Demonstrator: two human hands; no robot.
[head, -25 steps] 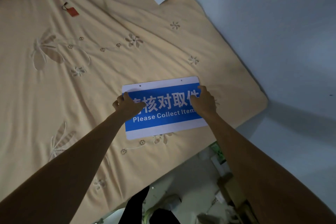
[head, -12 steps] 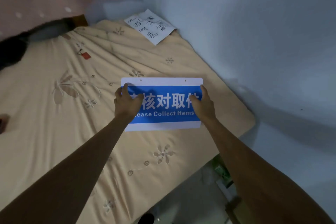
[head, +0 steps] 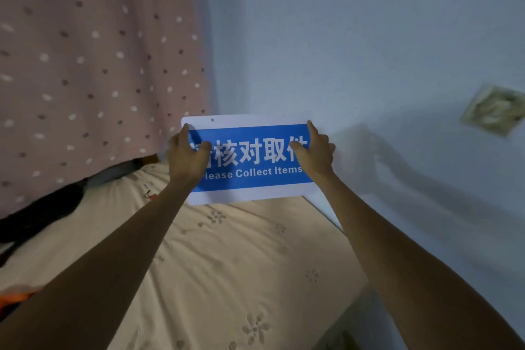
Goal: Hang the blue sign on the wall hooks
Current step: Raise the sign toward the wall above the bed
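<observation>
The blue sign [head: 250, 162] has a white border, white Chinese characters and the words "Please Collect Items". I hold it upright in the air in front of the room's corner, above the bed. My left hand [head: 186, 158] grips its left edge and my right hand [head: 314, 152] grips its right edge. One small hole shows in the sign's top white strip near the left. I see no wall hooks in this view.
A beige bed cover with flower stitching [head: 227, 264] lies below the sign. A pink dotted curtain [head: 93, 65] hangs at the left. The pale blue wall [head: 369, 51] fills the right, with a blurred square fitting [head: 494, 111] on it.
Both hands have lifted the sign off the bed and raised it toward the corner of the wall. The view has tilted up from the bed to the wall and curtain.
</observation>
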